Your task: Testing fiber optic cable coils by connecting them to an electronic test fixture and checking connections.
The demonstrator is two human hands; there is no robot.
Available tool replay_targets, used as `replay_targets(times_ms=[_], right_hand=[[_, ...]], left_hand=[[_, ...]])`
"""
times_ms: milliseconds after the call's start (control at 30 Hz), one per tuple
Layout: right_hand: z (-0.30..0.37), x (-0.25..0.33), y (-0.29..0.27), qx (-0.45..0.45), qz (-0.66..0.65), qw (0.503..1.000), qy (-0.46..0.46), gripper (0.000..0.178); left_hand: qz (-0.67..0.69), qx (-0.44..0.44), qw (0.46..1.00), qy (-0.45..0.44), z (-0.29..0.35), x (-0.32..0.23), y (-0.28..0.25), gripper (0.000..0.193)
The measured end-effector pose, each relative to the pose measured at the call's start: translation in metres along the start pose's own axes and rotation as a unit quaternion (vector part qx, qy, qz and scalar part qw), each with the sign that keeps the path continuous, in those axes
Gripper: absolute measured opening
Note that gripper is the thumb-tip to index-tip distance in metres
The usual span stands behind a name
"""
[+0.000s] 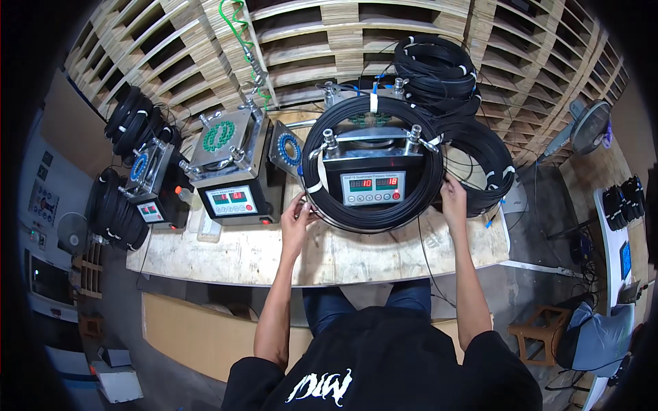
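Observation:
A large coil of black cable (373, 223), bound with white ties, is held up by its two sides in front of a metal benchtop machine (373, 164). My left hand (296, 218) grips the lower left of the ring, thumb and fingers closed on it. On the right side my right hand (453, 200) is closed at the coil's edge, its fingers partly hidden. Through the ring I see the machine's control panel with red digits and its metal clamp posts. A disc with blue-ringed holes (289, 149) leans just left of the coil.
Another machine with a green-ringed disc (219, 136) stands to the left, a smaller one (147, 181) beyond it. Black cable coils (439, 65) are stacked at the back right; more coils (113, 212) lie far left. A bottle with an orange cap (184, 194) stands on the wooden table (226, 257).

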State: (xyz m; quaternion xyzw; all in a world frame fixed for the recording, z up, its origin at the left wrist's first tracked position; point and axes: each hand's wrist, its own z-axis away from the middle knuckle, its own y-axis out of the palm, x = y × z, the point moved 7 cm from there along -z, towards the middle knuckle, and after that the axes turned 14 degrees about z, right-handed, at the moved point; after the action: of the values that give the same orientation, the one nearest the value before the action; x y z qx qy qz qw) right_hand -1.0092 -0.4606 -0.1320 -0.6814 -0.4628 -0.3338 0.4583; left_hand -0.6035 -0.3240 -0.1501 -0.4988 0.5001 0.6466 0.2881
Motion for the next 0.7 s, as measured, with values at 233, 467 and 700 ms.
replay_targets(times_ms=[233,467,700], right_hand=[[-0.068,0.074,-0.003,0.036,-0.091,0.995,0.019,0.03],[-0.106,0.1,0.012,0.114,-0.096,0.989,0.017,0.032],[-0.118,0.097,0.021,0.137,-0.071,0.988,-0.002,0.027]], left_hand=[[0.094,0.03,0.995,-0.031,-0.043,-0.009,-0.007,0.042],[0.07,0.071,0.993,0.061,-0.072,-0.101,0.063,0.05],[-0.108,0.147,0.975,0.13,-0.118,-0.163,0.123,0.051]])
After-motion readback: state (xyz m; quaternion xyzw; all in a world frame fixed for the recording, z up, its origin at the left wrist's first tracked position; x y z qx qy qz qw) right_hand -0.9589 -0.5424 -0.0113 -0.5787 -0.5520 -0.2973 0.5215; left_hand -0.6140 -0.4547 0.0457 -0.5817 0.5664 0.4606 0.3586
